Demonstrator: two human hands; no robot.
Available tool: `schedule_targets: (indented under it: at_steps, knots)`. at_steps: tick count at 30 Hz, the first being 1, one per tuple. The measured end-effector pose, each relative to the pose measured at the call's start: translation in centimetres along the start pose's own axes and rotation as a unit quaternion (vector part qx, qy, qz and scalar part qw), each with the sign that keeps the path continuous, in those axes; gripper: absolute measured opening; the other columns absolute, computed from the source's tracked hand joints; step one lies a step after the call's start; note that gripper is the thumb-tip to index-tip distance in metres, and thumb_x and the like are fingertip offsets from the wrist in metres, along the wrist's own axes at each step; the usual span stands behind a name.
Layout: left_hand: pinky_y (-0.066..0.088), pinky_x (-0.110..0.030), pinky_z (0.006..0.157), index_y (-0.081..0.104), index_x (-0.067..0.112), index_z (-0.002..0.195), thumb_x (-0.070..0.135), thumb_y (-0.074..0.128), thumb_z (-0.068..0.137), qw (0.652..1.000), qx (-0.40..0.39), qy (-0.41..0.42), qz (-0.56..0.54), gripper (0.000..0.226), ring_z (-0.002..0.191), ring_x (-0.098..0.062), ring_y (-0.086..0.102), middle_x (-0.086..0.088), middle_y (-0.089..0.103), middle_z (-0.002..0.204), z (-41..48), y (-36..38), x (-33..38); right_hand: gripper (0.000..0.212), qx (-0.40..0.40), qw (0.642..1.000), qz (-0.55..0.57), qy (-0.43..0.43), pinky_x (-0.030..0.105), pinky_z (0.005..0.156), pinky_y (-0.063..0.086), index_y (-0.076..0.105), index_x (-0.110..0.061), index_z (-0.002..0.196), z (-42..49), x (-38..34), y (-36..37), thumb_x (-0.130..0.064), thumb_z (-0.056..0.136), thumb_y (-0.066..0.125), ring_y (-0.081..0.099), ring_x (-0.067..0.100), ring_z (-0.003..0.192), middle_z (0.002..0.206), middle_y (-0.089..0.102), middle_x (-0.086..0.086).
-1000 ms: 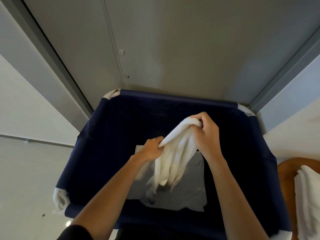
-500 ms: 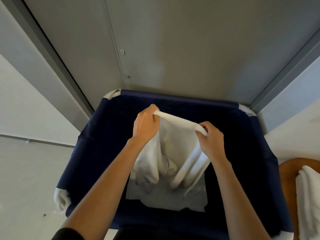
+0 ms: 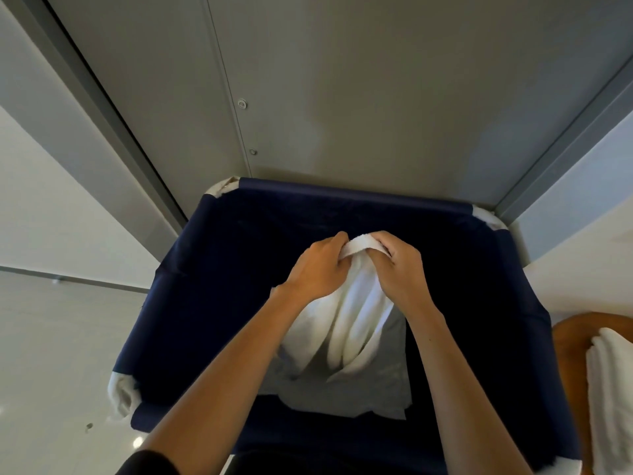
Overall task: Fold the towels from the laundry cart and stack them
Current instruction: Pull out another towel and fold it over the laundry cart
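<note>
A white towel [image 3: 346, 320] hangs in loose folds over the open navy fabric laundry cart [image 3: 219, 269]. My left hand [image 3: 317, 265] and my right hand [image 3: 399, 265] sit close together at its top edge, each pinching the hem with curled fingers. The towel's lower part dangles down into the cart. A grey cloth or liner [image 3: 383, 395] lies flat at the cart's bottom beneath it.
A grey metal panel wall [image 3: 342, 97] rises just behind the cart. At the right edge, a wooden surface [image 3: 568, 341] carries a stack of folded white towels [image 3: 613, 389]. Pale floor [image 3: 51, 354] lies to the left.
My hands were spread apart along the towel's top edge half a second ago; they have come together, bunching the hem between them. The towel hangs narrower.
</note>
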State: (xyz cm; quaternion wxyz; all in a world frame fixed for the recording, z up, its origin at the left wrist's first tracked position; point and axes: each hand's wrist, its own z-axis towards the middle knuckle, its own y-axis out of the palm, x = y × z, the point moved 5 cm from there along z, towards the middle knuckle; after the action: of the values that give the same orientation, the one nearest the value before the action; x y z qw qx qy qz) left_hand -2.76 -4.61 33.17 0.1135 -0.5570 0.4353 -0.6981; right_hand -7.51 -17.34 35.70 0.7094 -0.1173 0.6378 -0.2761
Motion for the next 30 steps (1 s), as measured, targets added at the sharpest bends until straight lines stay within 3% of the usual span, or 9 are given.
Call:
schedule_targets:
  at_steps: [4, 9, 13, 17, 19, 22, 26, 30]
  knots:
    - [0.052, -0.043, 0.059, 0.053, 0.011, 0.091, 0.006, 0.046, 0.093, 0.998, 0.065, 0.021, 0.012, 0.009, 0.065, -0.023, 0.057, -0.001, 0.059, 0.077, 0.5, -1.4, 0.6, 0.015, 0.012, 0.999, -0.034, 0.000, 0.004, 0.070, 0.042, 0.069, -0.014, 0.103, -0.3, 0.9, -0.5, -0.011, 0.093, 0.059, 0.058, 0.002, 0.078, 0.087, 0.062, -0.008]
    - [0.054, -0.040, 0.067, 0.058, 0.016, 0.090, 0.001, 0.039, 0.090, 0.997, 0.076, 0.028, -0.013, 0.024, 0.073, -0.019, 0.058, -0.001, 0.061, 0.083, 1.1, -1.6, 1.8, 0.011, 0.013, 0.992, -0.114, 0.049, 0.006, 0.060, 0.038, 0.067, -0.015, 0.101, -1.0, 3.1, 0.8, -0.017, 0.093, 0.060, 0.052, 0.002, 0.069, 0.086, 0.055, -0.009]
    - [0.054, -0.040, 0.066, 0.054, 0.016, 0.084, -0.001, 0.038, 0.089, 0.999, 0.048, -0.015, -0.014, 0.024, 0.074, -0.020, 0.058, -0.002, 0.059, 0.083, 0.7, -1.2, 1.5, 0.011, 0.030, 0.991, -0.083, 0.104, 0.007, 0.056, 0.041, 0.059, -0.020, 0.088, -1.7, 4.4, 1.0, -0.014, 0.095, 0.055, 0.055, 0.006, 0.068, 0.076, 0.057, -0.009]
    - [0.047, -0.035, 0.059, 0.052, 0.013, 0.084, 0.005, 0.043, 0.087, 0.998, 0.013, -0.059, 0.020, 0.012, 0.071, -0.022, 0.057, 0.002, 0.056, 0.077, 0.4, -0.8, 1.2, 0.011, 0.047, 0.993, -0.027, 0.101, 0.008, 0.059, 0.042, 0.061, -0.016, 0.090, -1.4, 3.1, 0.7, -0.015, 0.096, 0.052, 0.056, 0.002, 0.068, 0.079, 0.061, -0.007]
    - [0.044, -0.032, 0.056, 0.051, 0.013, 0.082, 0.017, 0.051, 0.086, 0.997, -0.015, -0.077, 0.024, 0.005, 0.065, -0.019, 0.053, 0.002, 0.055, 0.074, 0.1, -0.3, 1.3, 0.012, 0.061, 0.994, 0.016, 0.088, 0.008, 0.061, 0.043, 0.064, -0.012, 0.090, -1.2, 2.2, 0.4, -0.013, 0.094, 0.053, 0.058, 0.001, 0.069, 0.081, 0.064, -0.004]
    - [0.051, -0.036, 0.060, 0.050, 0.016, 0.075, 0.027, 0.051, 0.089, 0.995, -0.041, -0.095, 0.005, 0.017, 0.065, -0.021, 0.058, -0.001, 0.060, 0.074, -0.2, 0.5, 1.4, 0.014, 0.066, 0.997, 0.022, 0.030, 0.005, 0.065, 0.043, 0.067, -0.008, 0.095, -0.9, 0.8, 0.3, -0.009, 0.093, 0.054, 0.060, -0.001, 0.075, 0.086, 0.066, -0.003]
    - [0.057, -0.040, 0.066, 0.050, 0.012, 0.101, 0.014, 0.043, 0.097, 0.995, 0.001, -0.096, -0.015, 0.008, 0.071, -0.022, 0.062, -0.005, 0.061, 0.084, -0.6, 0.0, 0.9, 0.012, 0.053, 0.998, -0.010, 0.018, 0.004, 0.067, 0.042, 0.068, -0.010, 0.096, -1.4, 1.1, 0.6, -0.013, 0.093, 0.057, 0.058, 0.002, 0.074, 0.086, 0.065, -0.002]
    - [0.053, -0.032, 0.064, 0.047, 0.020, 0.125, -0.002, 0.036, 0.090, 0.992, 0.004, -0.081, -0.100, 0.042, 0.074, -0.019, 0.060, -0.007, 0.063, 0.091, -1.2, -0.3, 1.7, 0.007, 0.011, 0.996, 0.003, 0.091, 0.008, 0.060, 0.042, 0.065, -0.019, 0.093, -2.8, 2.9, 2.2, -0.017, 0.093, 0.057, 0.057, 0.005, 0.069, 0.081, 0.062, -0.006]
